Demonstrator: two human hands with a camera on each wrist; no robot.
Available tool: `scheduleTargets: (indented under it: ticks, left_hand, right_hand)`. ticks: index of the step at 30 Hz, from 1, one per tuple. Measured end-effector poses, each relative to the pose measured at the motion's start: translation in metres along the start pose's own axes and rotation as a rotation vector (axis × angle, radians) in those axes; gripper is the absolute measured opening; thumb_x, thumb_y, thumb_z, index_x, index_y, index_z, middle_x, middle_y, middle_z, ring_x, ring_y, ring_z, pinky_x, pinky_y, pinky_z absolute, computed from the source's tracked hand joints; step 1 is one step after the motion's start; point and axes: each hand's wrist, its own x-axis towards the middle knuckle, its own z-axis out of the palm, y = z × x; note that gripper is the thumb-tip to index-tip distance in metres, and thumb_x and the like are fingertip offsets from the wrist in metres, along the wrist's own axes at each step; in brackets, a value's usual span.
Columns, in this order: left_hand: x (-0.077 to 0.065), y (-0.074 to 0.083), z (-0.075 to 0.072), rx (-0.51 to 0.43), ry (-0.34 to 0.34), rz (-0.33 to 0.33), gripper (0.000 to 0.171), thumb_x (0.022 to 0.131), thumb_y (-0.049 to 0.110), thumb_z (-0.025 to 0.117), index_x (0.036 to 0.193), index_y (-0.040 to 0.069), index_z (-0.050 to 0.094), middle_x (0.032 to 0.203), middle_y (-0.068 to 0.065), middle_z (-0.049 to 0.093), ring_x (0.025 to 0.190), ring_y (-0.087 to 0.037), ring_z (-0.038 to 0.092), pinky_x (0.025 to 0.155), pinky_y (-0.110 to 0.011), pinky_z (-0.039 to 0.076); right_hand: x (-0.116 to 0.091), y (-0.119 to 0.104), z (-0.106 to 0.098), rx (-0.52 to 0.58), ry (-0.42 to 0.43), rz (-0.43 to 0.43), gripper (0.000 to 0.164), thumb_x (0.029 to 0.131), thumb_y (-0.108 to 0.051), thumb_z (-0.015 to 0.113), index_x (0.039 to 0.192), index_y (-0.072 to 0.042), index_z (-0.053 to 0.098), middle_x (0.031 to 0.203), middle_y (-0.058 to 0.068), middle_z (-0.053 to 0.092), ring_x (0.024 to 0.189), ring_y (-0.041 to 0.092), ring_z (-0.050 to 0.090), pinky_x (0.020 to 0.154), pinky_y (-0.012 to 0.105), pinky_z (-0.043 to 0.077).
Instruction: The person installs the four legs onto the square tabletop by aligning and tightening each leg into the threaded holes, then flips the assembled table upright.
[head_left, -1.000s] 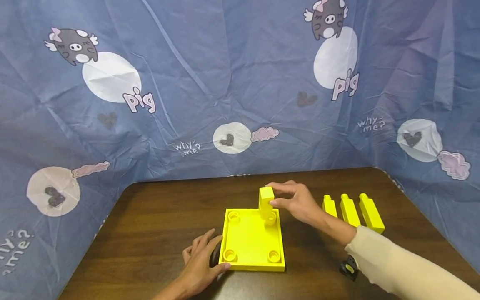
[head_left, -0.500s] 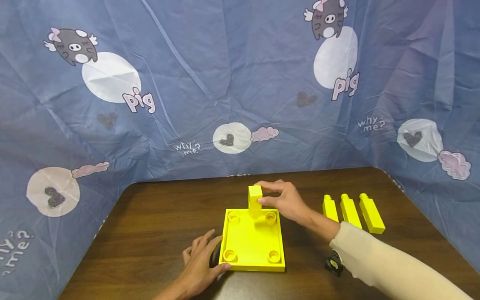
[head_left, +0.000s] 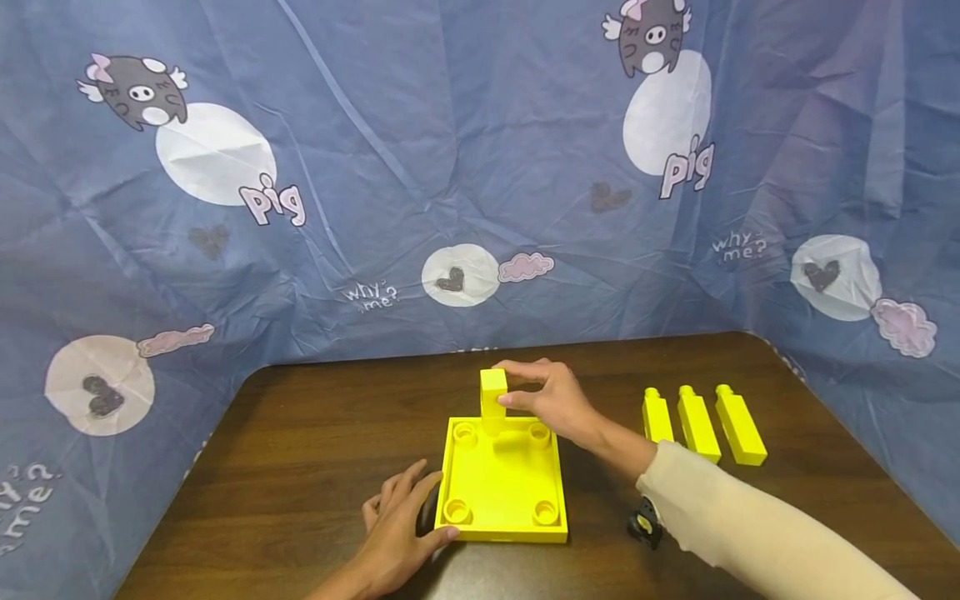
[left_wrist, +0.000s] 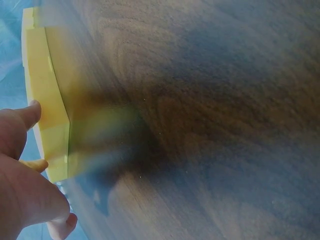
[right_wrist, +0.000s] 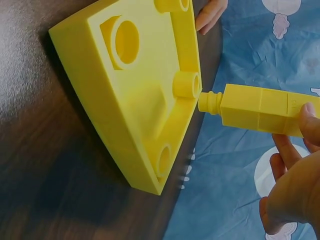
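A yellow square toy tabletop (head_left: 491,485) lies underside up, a round socket in each corner. My left hand (head_left: 399,527) rests at its near left corner, thumb (left_wrist: 34,112) against the front wall and the other fingers along the left side. My right hand (head_left: 553,402) pinches a yellow toy table leg (head_left: 492,390) between thumb and fingers near its plain end. That leg stands upright over the tabletop's far edge, between the two far sockets in the head view. Its narrow ridged tip (right_wrist: 209,102) points down and is apart from the sockets.
Three more yellow legs (head_left: 699,427) lie side by side on the brown wooden table (head_left: 322,433), to the right; the right forearm partly covers the nearest ends. A blue patterned cloth (head_left: 465,150) hangs behind the table and along both sides.
My right hand has carried the upright leg leftward, from over the far right socket toward the far left one. The left hand and the tabletop have stayed in place.
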Motion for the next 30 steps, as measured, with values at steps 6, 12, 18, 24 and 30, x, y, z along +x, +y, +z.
scheduleTargets:
  ticks: [6,12,18,24,30]
  left_hand:
    - [0.0,0.0,0.0,0.013,0.009,-0.003,0.071,0.078,0.04,0.078,0.138,0.013,0.05,0.15,-0.014,0.034,0.133,-0.035,0.028,0.094,-0.062,0.014]
    - [0.001,0.0,0.0,0.009,-0.018,-0.026,0.072,0.079,0.04,0.078,0.139,0.014,0.049,0.151,-0.014,0.033,0.133,-0.036,0.027,0.094,-0.062,0.013]
    - [0.001,0.0,0.0,0.004,-0.021,-0.025,0.072,0.079,0.04,0.077,0.139,0.014,0.048,0.151,-0.014,0.032,0.133,-0.037,0.027,0.094,-0.062,0.012]
    - [0.001,0.0,0.0,0.006,-0.013,-0.022,0.072,0.079,0.04,0.077,0.139,0.014,0.049,0.151,-0.015,0.032,0.133,-0.037,0.027,0.094,-0.062,0.013]
    - [0.001,0.0,0.001,0.004,-0.012,-0.022,0.072,0.079,0.04,0.078,0.139,0.014,0.049,0.151,-0.015,0.033,0.133,-0.037,0.027,0.094,-0.063,0.013]
  right_hand:
    - [0.002,0.001,0.007,0.057,-0.004,0.03,0.044,0.077,-0.011,0.081,0.119,-0.016,0.07,0.118,0.001,0.068,0.119,0.027,0.051,0.105,0.051,0.033]
    - [0.005,-0.001,0.015,0.08,0.0,0.022,0.044,0.077,-0.009,0.08,0.12,-0.015,0.07,0.119,0.002,0.068,0.124,0.027,0.05,0.11,0.05,0.025]
    - [0.009,-0.002,0.022,0.096,0.015,0.036,0.044,0.076,-0.008,0.08,0.118,-0.015,0.071,0.116,0.001,0.069,0.115,0.025,0.053,0.105,0.05,0.033]
    - [0.011,-0.002,0.029,0.083,0.016,0.026,0.043,0.078,-0.008,0.08,0.119,-0.014,0.07,0.12,0.003,0.066,0.127,0.027,0.05,0.114,0.049,0.016]
    - [0.012,0.0,0.035,0.077,0.016,0.022,0.042,0.078,-0.009,0.08,0.118,-0.016,0.071,0.118,0.0,0.068,0.12,0.026,0.052,0.104,0.05,0.033]
